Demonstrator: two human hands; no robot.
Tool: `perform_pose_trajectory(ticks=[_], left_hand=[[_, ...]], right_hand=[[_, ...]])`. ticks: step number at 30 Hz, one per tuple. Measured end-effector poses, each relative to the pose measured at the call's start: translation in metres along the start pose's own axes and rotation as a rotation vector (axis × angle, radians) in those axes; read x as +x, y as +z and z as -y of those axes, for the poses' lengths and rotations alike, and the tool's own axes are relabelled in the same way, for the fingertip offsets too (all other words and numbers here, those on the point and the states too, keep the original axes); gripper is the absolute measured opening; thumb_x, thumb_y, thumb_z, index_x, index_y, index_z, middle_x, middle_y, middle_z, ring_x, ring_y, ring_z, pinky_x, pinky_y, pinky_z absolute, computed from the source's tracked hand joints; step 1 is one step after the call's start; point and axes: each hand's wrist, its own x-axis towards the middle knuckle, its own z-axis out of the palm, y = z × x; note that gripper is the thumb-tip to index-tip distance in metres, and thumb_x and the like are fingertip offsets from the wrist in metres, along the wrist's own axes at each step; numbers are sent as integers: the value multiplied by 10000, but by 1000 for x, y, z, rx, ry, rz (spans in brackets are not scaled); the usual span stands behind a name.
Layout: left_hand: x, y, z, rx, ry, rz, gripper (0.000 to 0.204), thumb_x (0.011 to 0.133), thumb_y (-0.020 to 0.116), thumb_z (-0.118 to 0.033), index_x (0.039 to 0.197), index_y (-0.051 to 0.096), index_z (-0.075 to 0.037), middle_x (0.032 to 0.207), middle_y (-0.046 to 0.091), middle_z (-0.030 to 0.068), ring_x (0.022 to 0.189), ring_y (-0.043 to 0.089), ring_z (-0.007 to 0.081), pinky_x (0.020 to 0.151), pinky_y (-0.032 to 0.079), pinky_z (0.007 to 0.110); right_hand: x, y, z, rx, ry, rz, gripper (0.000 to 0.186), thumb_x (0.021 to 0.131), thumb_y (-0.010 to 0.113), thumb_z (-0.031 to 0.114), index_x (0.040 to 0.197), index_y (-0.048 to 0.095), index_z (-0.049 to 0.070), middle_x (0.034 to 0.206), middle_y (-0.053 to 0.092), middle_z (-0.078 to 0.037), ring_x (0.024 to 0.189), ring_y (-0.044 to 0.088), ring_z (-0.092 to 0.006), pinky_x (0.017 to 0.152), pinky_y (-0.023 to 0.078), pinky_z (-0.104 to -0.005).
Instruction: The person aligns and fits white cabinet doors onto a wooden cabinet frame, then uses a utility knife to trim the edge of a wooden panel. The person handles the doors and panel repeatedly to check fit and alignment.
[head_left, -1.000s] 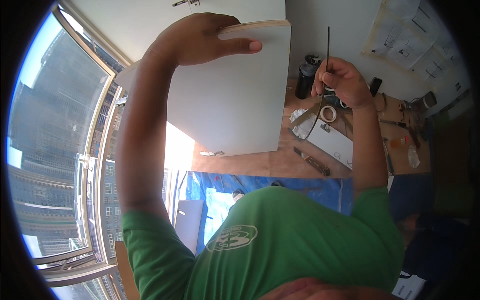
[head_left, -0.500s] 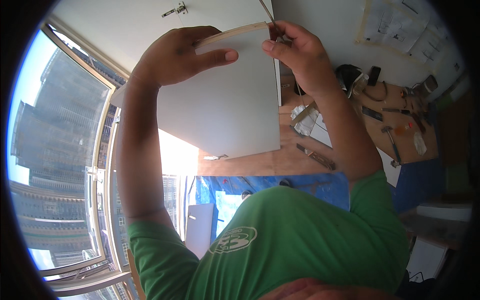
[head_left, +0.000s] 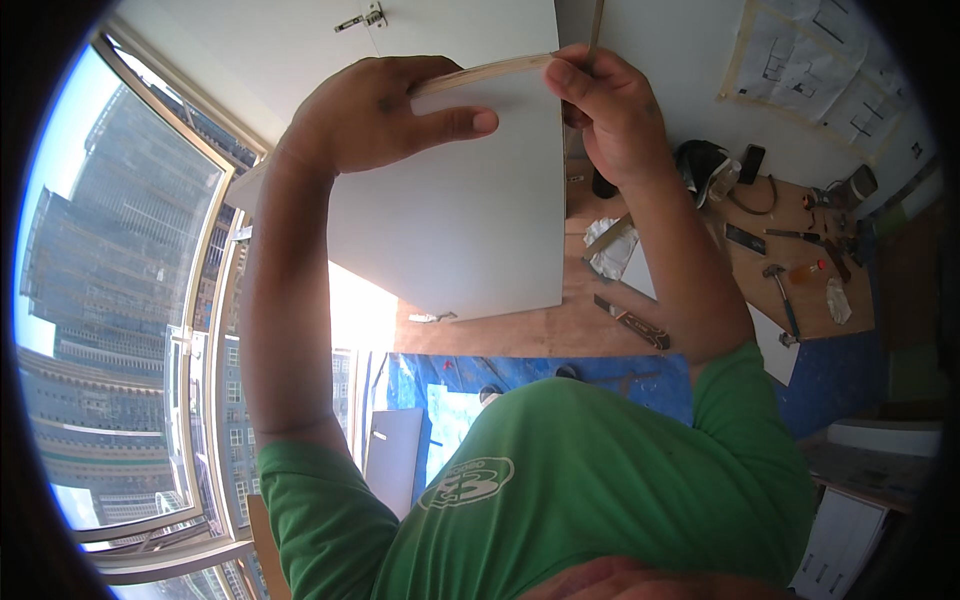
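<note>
A white board (head_left: 460,225) stands upright before me, its bare layered wood edge on top. My left hand (head_left: 365,118) is clamped over that edge, thumb on the white face and fingers behind. At the board's upper right corner, my right hand (head_left: 618,112) is closed with thumb and fingers pinched together. From it a thin, narrow strip (head_left: 597,22) sticks up past the top of the view. The strip's lower part is hidden by the fingers. The right thumb lies against the end of the top edge.
A wooden worktop bears a handsaw (head_left: 632,322), a hammer (head_left: 782,297), a phone (head_left: 745,238) and crumpled white paper (head_left: 612,245). Blue sheeting (head_left: 640,385) covers the floor. Windows (head_left: 120,300) line the left. Drawings (head_left: 800,70) are taped to the wall at right.
Both hands and the board have shifted slightly right in view. The strip, which leaned left, now stands nearly upright. My right thumb has come up to the board's corner.
</note>
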Motion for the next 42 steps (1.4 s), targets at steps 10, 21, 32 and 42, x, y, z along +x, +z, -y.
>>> perform_pose_trajectory(ticks=[10,21,32,42], left_hand=[[1,1,4,-5,34,-40,774,869,768,-638,1316,704,-10,1022,776,214,909,777,322,876,609,425],[12,9,25,98,69,-84,843,845,726,-745,1292,729,-29,1034,783,200,914,783,323,903,609,431],[21,8,37,102,74,-63,776,920,695,-669,1370,684,-37,1122,765,198,1005,752,317,940,570,429],[31,6,47,72,-4,0,793,953,672,-641,1405,641,10,1134,748,196,1051,712,281,973,534,394]], right_hand=[[-20,-13,-24,-58,106,-26,348,917,849,324,1062,721,35,817,640,42,688,493,-47,637,399,-226],[-72,-38,-89,-412,96,-151,369,897,869,381,943,722,46,762,619,46,703,518,-32,636,448,-222],[-116,-51,-117,-425,216,-235,325,936,838,342,964,700,50,762,565,60,715,490,-31,641,420,-199],[-129,-108,26,-537,-259,-659,148,1033,679,108,1125,673,-8,846,590,16,674,443,-21,583,329,-198]])
